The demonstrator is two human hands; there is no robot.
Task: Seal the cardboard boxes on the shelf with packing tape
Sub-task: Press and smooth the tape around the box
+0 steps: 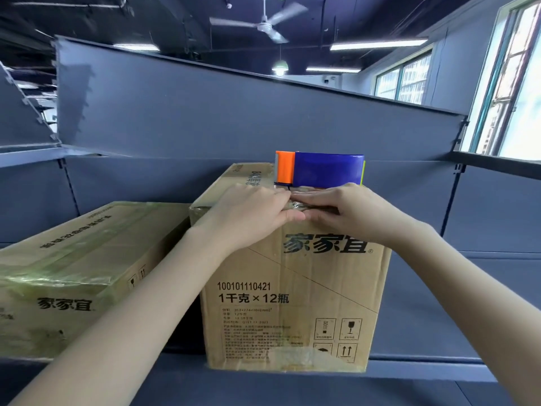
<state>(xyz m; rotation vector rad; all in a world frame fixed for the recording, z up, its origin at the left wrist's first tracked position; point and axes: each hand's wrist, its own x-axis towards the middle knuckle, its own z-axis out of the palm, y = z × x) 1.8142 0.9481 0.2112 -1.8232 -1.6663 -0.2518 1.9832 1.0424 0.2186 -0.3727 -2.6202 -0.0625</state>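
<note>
Head view: tall cardboard box (295, 288) is stood on blue shelf (439, 303); clear packing tape (295, 207) is pressed onto its top front edge by both hands; left hand (251, 213) is laid flat, fingers extended, nothing gripped; right hand (348, 213) likewise flat w/ fingertips meeting the left's; orange/blue tape dispenser (319, 169) is rested on box top behind hands; second, taped box (76, 268) is seen just to the left.

Both bare arms stretched forward, left hand (251, 213) and right hand (348, 212) palms down, flat, fingertips meeting
</note>
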